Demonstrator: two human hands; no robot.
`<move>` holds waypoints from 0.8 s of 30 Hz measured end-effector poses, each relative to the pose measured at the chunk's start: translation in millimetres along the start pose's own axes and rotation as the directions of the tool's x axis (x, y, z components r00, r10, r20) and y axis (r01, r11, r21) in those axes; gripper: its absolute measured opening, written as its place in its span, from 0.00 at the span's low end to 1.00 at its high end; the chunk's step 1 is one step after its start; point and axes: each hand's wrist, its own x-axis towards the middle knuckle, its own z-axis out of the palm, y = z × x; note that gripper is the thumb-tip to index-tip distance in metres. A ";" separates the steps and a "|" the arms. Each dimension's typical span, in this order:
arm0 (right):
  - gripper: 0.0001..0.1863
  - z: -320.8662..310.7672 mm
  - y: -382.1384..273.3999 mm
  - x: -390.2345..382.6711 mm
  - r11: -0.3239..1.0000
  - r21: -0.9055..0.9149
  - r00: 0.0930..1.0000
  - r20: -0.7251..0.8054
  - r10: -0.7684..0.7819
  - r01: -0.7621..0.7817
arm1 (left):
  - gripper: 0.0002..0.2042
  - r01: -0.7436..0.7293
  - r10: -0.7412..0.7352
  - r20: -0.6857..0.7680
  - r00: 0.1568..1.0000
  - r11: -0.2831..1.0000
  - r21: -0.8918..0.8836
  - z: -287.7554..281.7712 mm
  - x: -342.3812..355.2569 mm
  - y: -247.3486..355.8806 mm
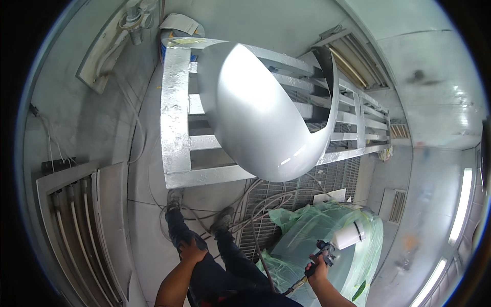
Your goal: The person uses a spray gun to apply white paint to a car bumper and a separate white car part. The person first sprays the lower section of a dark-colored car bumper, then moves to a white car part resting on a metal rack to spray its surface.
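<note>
My right hand (318,269) grips a dark spray gun (324,251) by its handle, with the fingers wrapped round it. A white paint cup (348,235) is fixed to the gun, and a hose runs down from the handle. My left hand (193,250) lies on my left leg near the knee, its fingers resting on the trousers. In front of me a large, curved, glossy silver panel (255,117) with a cut-out at its right side sits on a silver slatted rack (176,123). The gun is well apart from this panel.
Green plastic film (286,217) partly covers a curved grey piece beside my right hand. Hoses (250,204) loop over the floor grating (255,233) near my feet. A covered container (181,25) stands behind the rack. Vent frames (76,230) and lit tubes (460,204) line the walls.
</note>
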 end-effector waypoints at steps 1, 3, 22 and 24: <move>0.15 0.8 -0.3 -1.3 1.000 0.004 1.000 0.004 -0.011 0.011 | 0.51 0.005 -0.005 -0.003 1.000 1.000 0.012 -1.1 0.6 4.8; 0.15 -3.1 1.2 -2.2 1.000 0.003 1.000 0.000 -0.012 0.012 | 0.51 0.018 -0.018 -0.003 1.000 0.999 0.039 3.3 4.1 6.2; 0.17 -14.6 3.5 -4.5 1.000 0.005 0.995 0.100 -0.030 0.030 | 0.46 -0.003 0.001 0.040 0.999 0.999 0.048 28.8 13.7 -9.4; 0.17 -20.1 4.4 -1.2 0.999 0.001 0.993 0.114 -0.041 0.041 | 0.45 -0.001 -0.001 0.029 1.000 0.998 0.060 33.8 15.6 -10.0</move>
